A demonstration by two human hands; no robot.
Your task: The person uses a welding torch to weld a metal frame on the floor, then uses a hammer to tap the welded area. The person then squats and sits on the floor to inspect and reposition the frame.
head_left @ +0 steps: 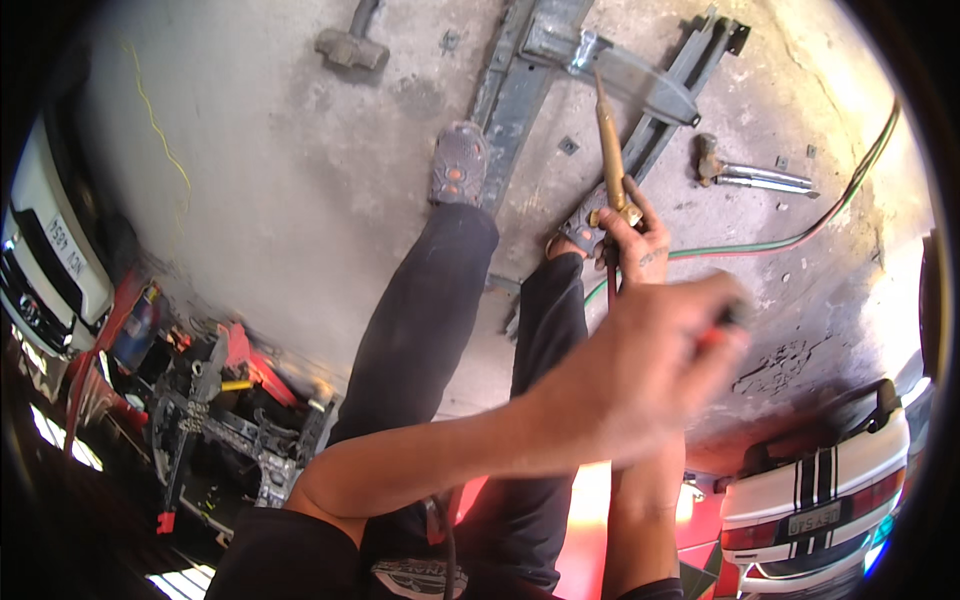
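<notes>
Torch: I'm seeing the brass torch [610, 140] pointing upward, above and right of the frame's centre; its tip is overlapping the grey metal bracket [640, 85], contact unclear.
Right hand: the right hand [638, 238] is gripping the torch's valve end.
Left hand: the left hand [655, 365], blurring, is curling around a small black-and-red object [722, 325], right of centre.
Hoses: green and red hoses [790, 243] are curving toward the right edge.
Floor: a hammer [708, 160] is lying upper right.

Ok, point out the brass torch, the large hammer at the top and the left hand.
Brass torch [610, 140], head view: on its tapered tube.
Large hammer [351, 49], head view: on its metal head.
Left hand [655, 345], head view: on the back of the hand.
</notes>
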